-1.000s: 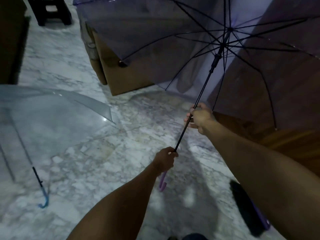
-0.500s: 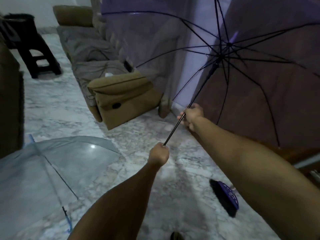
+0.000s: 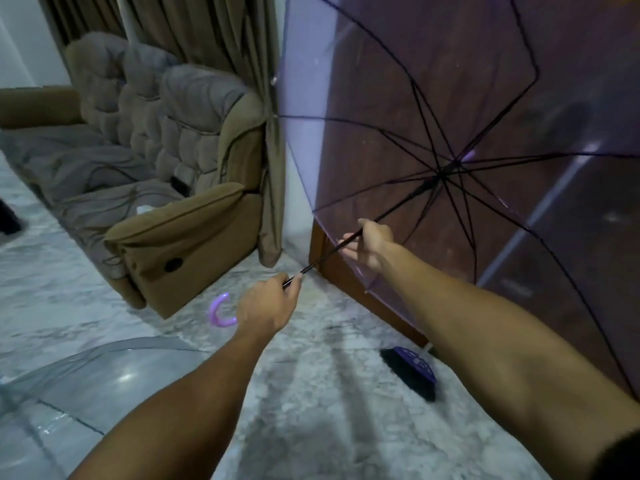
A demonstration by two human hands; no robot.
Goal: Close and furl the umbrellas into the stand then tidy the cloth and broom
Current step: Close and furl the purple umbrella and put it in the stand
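Our left hand (image 3: pixel 268 306) has its fingers curled tight round the low end of a thin black shaft (image 3: pixel 325 257), just above the curved purple handle (image 3: pixel 220 311), which pokes out to the left of our wrist. Further up the same shaft, our right hand (image 3: pixel 369 245) wraps it with fingers and thumb closed round the rod, a little below the runner. From there the shaft runs up and to the right to the hub of the purple umbrella (image 3: pixel 433 98), whose see-through canopy is fully spread, black ribs fanned out, in front of a dark wooden door (image 3: pixel 346 271).

Taking that purple umbrella as our landmark: below its lower rim, on the marble floor (image 3: pixel 311 393), lies the broom (image 3: pixel 410 372), a dark brush head with a purple back, close beside our right forearm. Well to the lower left of the umbrella, a clear umbrella (image 3: pixel 86 382) lies on the floor, also open. Left of the umbrella stand brown curtains (image 3: pixel 207 36) and a brown recliner sofa (image 3: pixel 173 174).

We judge the task barely begun: neither umbrella is closed or furled, and the broom lies untidied. We see no stand and no cloth from here. Closing the purple canopy looks like the step in hand, with everything else left to do
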